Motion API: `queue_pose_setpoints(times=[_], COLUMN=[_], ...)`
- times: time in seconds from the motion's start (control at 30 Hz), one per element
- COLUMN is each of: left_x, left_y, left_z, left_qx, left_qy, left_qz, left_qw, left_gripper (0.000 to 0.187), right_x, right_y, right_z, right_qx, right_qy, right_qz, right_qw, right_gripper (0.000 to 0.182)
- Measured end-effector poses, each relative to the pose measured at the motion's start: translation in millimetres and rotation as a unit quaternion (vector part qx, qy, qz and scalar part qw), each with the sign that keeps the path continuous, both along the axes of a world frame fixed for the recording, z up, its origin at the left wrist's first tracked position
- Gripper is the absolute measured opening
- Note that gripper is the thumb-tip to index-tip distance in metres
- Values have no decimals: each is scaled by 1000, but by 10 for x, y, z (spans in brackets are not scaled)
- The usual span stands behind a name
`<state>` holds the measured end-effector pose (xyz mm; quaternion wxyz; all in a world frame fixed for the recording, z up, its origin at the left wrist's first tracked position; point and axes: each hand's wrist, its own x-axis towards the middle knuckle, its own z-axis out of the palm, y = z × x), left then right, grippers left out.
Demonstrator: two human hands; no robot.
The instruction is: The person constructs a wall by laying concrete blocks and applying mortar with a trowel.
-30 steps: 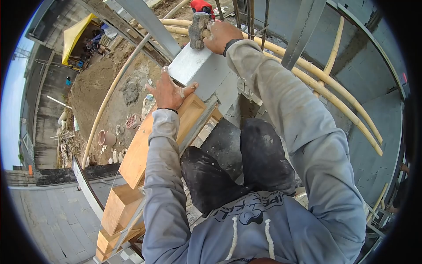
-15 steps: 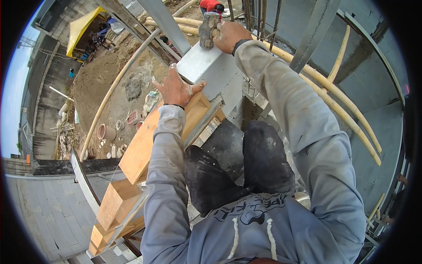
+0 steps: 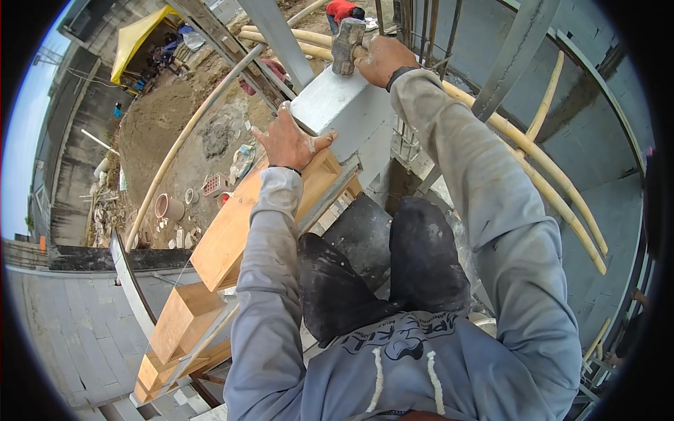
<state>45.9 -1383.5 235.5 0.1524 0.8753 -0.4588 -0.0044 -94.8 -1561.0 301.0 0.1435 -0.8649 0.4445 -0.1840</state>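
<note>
My right hand (image 3: 385, 62) is wrapped round the short visible handle of a sledgehammer (image 3: 347, 48). Its grey, worn head rests at the far end of the top of a pale lightweight concrete block (image 3: 326, 102). At the block's near end is my left hand (image 3: 293, 140), fingers spread wide, the thumb at the right corner and a fingertip at the left corner. The block sits on top of a grey block wall (image 3: 375, 133). Just below my left hand, a wooden box-shaped form (image 3: 316, 179) runs along the wall.
More wooden boxes (image 3: 184, 319) line the left side. Bamboo poles (image 3: 537, 147) cross at right, near a grey steel post (image 3: 516, 59) and upright rebar (image 3: 432, 35). Far below lies a dirt yard with buckets (image 3: 168, 207), a yellow canopy (image 3: 140, 38) and a person in red (image 3: 342, 10).
The view has shifted slightly, so both hands, hammer and block appear a little further right and lower. Both hands keep their places on the block and hammer.
</note>
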Motion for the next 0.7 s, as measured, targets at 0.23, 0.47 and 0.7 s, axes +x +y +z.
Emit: queue_pose_setpoints(times=[0.23, 0.47, 0.7], left_x=[-4, 17, -6], left_y=[15, 10, 12], left_z=[-1, -81, -27], left_qx=[0, -21, -16], left_qy=[1, -11, -30], left_qz=[-3, 4, -5], left_qw=[1000, 1000, 999], left_gripper=[122, 121, 119], right_x=[11, -6, 36], right_y=[-11, -17, 164], right_z=[93, 31, 23], right_qx=[4, -32, -52], right_qy=[25, -10, 27], right_qz=[-3, 23, 49], right_qw=[1000, 999, 997], right_gripper=[33, 35, 37])
